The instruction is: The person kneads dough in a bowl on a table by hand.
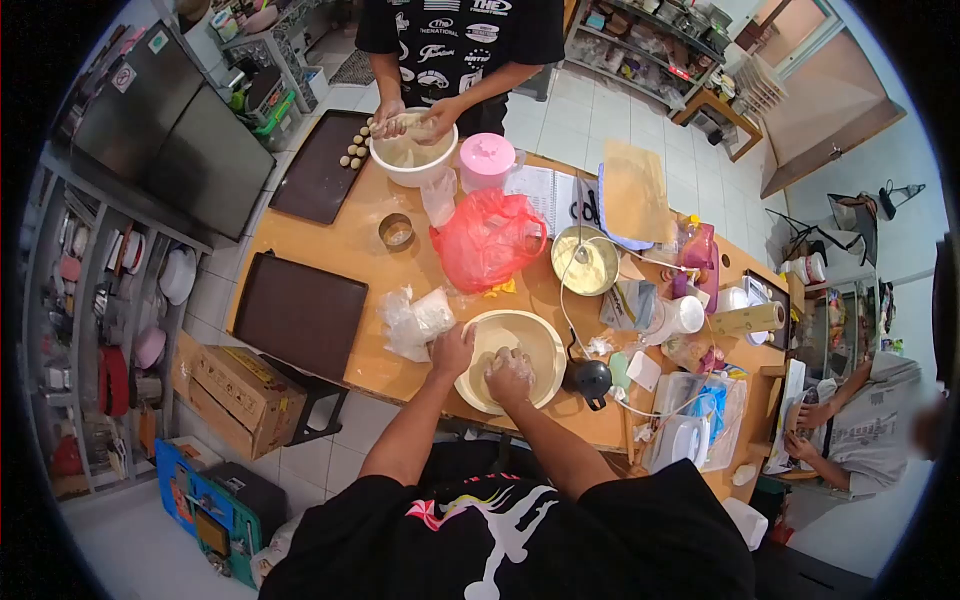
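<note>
A cream-coloured bowl (548, 345) stands at the near edge of the wooden table. Inside it my right hand (510, 378) presses into pale dough (487, 362), its fingers coated with flour and partly sunk in, so what they grip is hidden. My left hand (453, 350) rests at the bowl's left rim, fingers bent over the edge. Just left of the bowl lies a clear plastic bag of white powder (432, 314). Beyond it sits a red plastic bag (487, 240). A metal bowl of pale yellow mixture (587, 264) stands to the upper right.
Across the table a person (460, 50) handles dough over a white bowl (414, 172). Dark trays (300, 315) lie at left, one holding several dough balls (356, 150). A metal ring (396, 231), a black device (590, 382) and a cable are near. Another person (870, 430) is at right.
</note>
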The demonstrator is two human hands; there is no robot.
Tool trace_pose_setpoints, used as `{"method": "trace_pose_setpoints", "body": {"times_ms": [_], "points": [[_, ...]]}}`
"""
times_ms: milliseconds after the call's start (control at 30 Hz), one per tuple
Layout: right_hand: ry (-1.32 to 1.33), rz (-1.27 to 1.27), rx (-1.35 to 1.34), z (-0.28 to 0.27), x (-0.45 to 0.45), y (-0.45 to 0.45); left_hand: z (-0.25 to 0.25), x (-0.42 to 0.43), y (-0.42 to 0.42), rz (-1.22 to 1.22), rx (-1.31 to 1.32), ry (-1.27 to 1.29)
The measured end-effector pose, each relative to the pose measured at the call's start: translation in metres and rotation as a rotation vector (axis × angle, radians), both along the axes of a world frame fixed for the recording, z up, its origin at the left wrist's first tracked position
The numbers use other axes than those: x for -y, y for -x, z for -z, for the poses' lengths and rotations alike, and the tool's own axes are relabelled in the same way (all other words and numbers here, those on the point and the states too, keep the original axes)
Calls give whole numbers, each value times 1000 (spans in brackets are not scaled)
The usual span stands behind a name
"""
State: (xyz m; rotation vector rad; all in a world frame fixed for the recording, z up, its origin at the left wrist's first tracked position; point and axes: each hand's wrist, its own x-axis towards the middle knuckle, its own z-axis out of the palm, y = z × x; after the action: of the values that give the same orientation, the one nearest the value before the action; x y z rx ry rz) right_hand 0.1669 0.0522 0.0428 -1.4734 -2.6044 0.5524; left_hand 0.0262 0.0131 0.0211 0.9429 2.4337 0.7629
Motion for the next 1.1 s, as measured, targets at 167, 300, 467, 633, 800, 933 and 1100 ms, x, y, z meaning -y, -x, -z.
{"method": "trace_pose_setpoints", "body": {"times_ms": [167, 300, 467, 633, 800, 933, 1100], "points": [[18, 13, -58, 6, -14, 4, -8, 1, 3, 31, 45, -73], [10, 24, -52, 6, -17, 8, 1, 2, 3, 44, 21, -89], [46, 55, 52, 18, -24, 11, 2, 3, 5, 58, 12, -55], [383, 7, 82, 26, -51, 17, 0, 4, 5, 11, 28, -13], [1045, 122, -237, 66, -102, -9, 5, 3, 4, -42, 71, -50], [481, -330, -151, -10, -70, -32, 9, 4, 3, -58, 47, -84], [280, -398, -54, -53, -30, -46, 7, 4, 1, -81, 23, -122]]}}
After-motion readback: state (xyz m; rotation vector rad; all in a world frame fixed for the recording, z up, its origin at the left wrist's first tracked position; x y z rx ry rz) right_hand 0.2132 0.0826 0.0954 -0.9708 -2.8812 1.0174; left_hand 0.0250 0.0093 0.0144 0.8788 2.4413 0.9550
